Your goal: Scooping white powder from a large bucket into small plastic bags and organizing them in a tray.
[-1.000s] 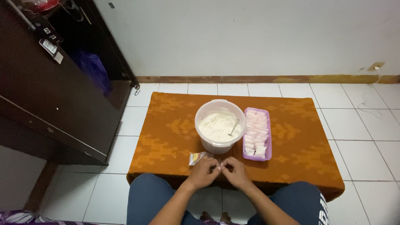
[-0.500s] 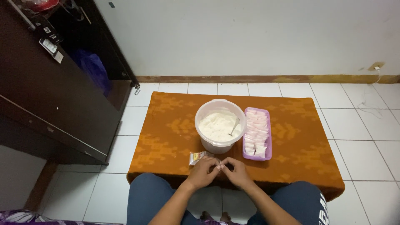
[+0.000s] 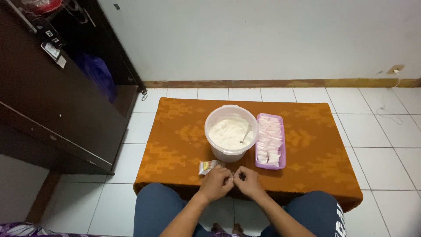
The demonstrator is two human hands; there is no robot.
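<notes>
Something small and pale [image 3: 232, 177] is pinched between the fingertips of both my hands at the near edge of the worktop [image 3: 175, 145]; it is too tiny for me to tell what it is. My left hand [image 3: 215, 183] is curled narrow, thumb and forefinger closed on that bit. My right hand [image 3: 249, 181] mirrors it, fingers drawn in tight on the same bit, the two hands touching at the tips.

Just beside my left hand, to its far left, a small yellow-and-white packet [image 3: 208, 166] lies flat on the orange patterned cloth. Beyond my hands stands a round white tub [image 3: 231, 134] filled with a creamy white mass, a spoon handle [image 3: 246, 133] leaning in it. Touching the tub on the right is a long purple tray [image 3: 282, 145] packed with rows of small white sachets [image 3: 269, 138]. My knees sit under the near edge, over white floor tiles [image 3: 377, 162].
</notes>
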